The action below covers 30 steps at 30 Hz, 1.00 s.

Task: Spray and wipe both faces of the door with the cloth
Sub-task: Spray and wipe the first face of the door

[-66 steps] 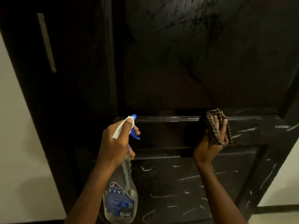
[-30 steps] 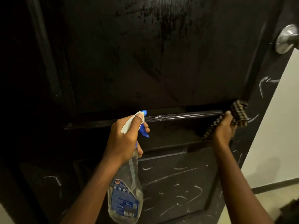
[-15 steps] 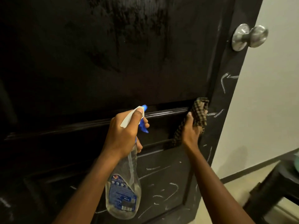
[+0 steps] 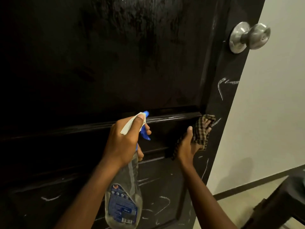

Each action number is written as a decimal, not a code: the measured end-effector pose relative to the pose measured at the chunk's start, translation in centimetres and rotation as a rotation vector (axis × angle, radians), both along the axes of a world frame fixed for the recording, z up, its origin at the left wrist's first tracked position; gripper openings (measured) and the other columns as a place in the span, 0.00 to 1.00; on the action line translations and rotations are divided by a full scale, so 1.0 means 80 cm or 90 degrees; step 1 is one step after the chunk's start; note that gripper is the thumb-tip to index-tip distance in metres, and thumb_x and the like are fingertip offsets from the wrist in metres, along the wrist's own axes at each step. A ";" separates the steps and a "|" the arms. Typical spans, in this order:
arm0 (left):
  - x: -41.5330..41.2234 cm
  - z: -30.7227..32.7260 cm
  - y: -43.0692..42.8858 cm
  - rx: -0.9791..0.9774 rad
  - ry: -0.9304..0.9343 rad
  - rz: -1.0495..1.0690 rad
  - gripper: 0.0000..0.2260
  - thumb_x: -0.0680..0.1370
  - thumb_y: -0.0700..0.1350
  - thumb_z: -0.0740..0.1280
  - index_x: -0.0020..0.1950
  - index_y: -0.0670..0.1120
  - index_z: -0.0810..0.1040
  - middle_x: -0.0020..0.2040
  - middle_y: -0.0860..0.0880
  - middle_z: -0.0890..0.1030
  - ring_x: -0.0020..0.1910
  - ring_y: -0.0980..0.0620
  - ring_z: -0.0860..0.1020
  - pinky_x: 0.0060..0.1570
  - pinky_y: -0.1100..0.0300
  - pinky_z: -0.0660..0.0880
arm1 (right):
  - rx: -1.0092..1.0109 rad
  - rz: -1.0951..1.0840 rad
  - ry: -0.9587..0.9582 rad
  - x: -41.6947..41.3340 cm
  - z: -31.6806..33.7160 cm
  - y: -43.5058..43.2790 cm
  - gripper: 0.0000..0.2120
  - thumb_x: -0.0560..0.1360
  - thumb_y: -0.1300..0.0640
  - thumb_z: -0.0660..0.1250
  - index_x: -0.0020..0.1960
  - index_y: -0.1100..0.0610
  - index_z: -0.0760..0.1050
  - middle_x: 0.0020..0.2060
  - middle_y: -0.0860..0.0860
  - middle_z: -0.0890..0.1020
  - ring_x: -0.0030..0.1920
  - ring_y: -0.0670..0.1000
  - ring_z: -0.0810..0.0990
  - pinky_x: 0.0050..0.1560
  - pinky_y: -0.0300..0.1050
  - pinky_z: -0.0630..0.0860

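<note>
A dark panelled door (image 4: 115,63) fills the view, its upper panel streaked wet and its lower panel and right stile marked with white chalk scribbles. My left hand (image 4: 125,141) grips a clear spray bottle (image 4: 123,200) with a blue label by its white and blue trigger head, nozzle toward the door. My right hand (image 4: 189,144) holds a checked brown cloth (image 4: 200,133) and presses it on the right stile, at the end of the middle rail.
A round metal doorknob (image 4: 250,36) sticks out at the door's upper right edge. A pale wall (image 4: 272,113) with a dark skirting lies to the right. A dark piece of furniture (image 4: 280,204) stands at the lower right corner.
My right hand has carried the cloth rightward along the middle rail to the right stile. My view has swung right, bringing the doorknob and the wall in. My left hand keeps the bottle steady.
</note>
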<state>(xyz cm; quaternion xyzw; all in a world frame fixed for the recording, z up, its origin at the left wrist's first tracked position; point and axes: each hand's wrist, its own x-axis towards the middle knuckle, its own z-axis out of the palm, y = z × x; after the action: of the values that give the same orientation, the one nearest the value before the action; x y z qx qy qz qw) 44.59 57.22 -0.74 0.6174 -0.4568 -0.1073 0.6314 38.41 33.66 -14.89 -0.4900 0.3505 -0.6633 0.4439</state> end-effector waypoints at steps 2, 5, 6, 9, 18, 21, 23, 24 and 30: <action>-0.001 0.001 0.000 0.004 -0.003 0.011 0.23 0.78 0.60 0.56 0.42 0.43 0.79 0.41 0.46 0.84 0.19 0.40 0.76 0.24 0.49 0.75 | -0.050 -0.072 0.029 0.015 0.033 0.025 0.33 0.78 0.34 0.58 0.74 0.24 0.41 0.82 0.43 0.48 0.81 0.51 0.51 0.80 0.57 0.50; 0.001 0.006 0.003 -0.001 -0.014 0.029 0.23 0.78 0.60 0.55 0.42 0.43 0.79 0.42 0.48 0.85 0.19 0.40 0.76 0.23 0.51 0.75 | -0.384 -0.080 0.206 0.025 0.034 0.073 0.31 0.82 0.42 0.55 0.81 0.40 0.46 0.80 0.36 0.45 0.82 0.54 0.47 0.80 0.56 0.45; 0.003 0.008 0.005 -0.004 -0.019 0.036 0.23 0.79 0.59 0.56 0.42 0.43 0.79 0.41 0.48 0.85 0.19 0.40 0.76 0.23 0.52 0.75 | -0.494 -0.070 0.307 0.024 0.016 0.077 0.30 0.83 0.43 0.53 0.82 0.43 0.46 0.81 0.38 0.45 0.82 0.53 0.45 0.80 0.52 0.43; 0.009 0.013 0.013 -0.010 -0.034 0.053 0.21 0.83 0.56 0.56 0.42 0.43 0.79 0.41 0.47 0.85 0.20 0.39 0.76 0.23 0.51 0.75 | -0.615 -0.077 0.416 0.006 -0.012 0.058 0.34 0.81 0.50 0.56 0.82 0.41 0.44 0.81 0.38 0.46 0.81 0.48 0.43 0.80 0.43 0.41; 0.025 0.007 0.022 -0.016 -0.019 0.034 0.21 0.85 0.51 0.55 0.42 0.42 0.79 0.40 0.46 0.84 0.19 0.40 0.76 0.24 0.50 0.75 | -0.240 -0.109 0.104 0.039 0.066 0.073 0.33 0.80 0.44 0.56 0.80 0.36 0.44 0.81 0.40 0.48 0.81 0.53 0.49 0.81 0.56 0.47; 0.030 0.006 0.022 -0.013 0.004 0.007 0.21 0.85 0.51 0.56 0.42 0.41 0.79 0.41 0.44 0.84 0.19 0.39 0.75 0.24 0.47 0.75 | -0.526 -0.056 0.352 0.027 0.009 0.091 0.33 0.80 0.52 0.55 0.82 0.40 0.46 0.80 0.36 0.45 0.82 0.50 0.43 0.80 0.47 0.42; 0.033 0.007 0.023 -0.015 0.012 -0.009 0.21 0.85 0.51 0.56 0.42 0.41 0.79 0.41 0.44 0.84 0.19 0.39 0.75 0.24 0.45 0.75 | -0.553 -0.054 0.386 0.009 -0.012 0.081 0.34 0.80 0.52 0.56 0.81 0.38 0.45 0.80 0.36 0.46 0.81 0.48 0.43 0.80 0.44 0.40; 0.036 0.007 0.024 -0.016 0.012 -0.013 0.21 0.85 0.51 0.56 0.42 0.41 0.79 0.41 0.44 0.84 0.19 0.38 0.75 0.23 0.44 0.75 | -0.514 -0.060 0.359 0.005 -0.016 0.071 0.34 0.80 0.52 0.56 0.80 0.36 0.45 0.80 0.34 0.47 0.81 0.46 0.44 0.80 0.43 0.41; 0.044 0.003 0.028 -0.009 0.006 -0.043 0.23 0.81 0.58 0.57 0.41 0.41 0.79 0.40 0.45 0.84 0.19 0.39 0.75 0.23 0.50 0.74 | 0.074 -0.020 -0.011 0.049 0.020 0.030 0.45 0.71 0.22 0.60 0.80 0.44 0.58 0.78 0.47 0.65 0.77 0.52 0.64 0.77 0.60 0.60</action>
<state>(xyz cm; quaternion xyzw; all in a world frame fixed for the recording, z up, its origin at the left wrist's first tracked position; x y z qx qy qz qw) 48.13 59.47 -0.54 0.5968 -0.4749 -0.1283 0.6340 42.29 36.09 -13.30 -0.4520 0.3925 -0.6529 0.4641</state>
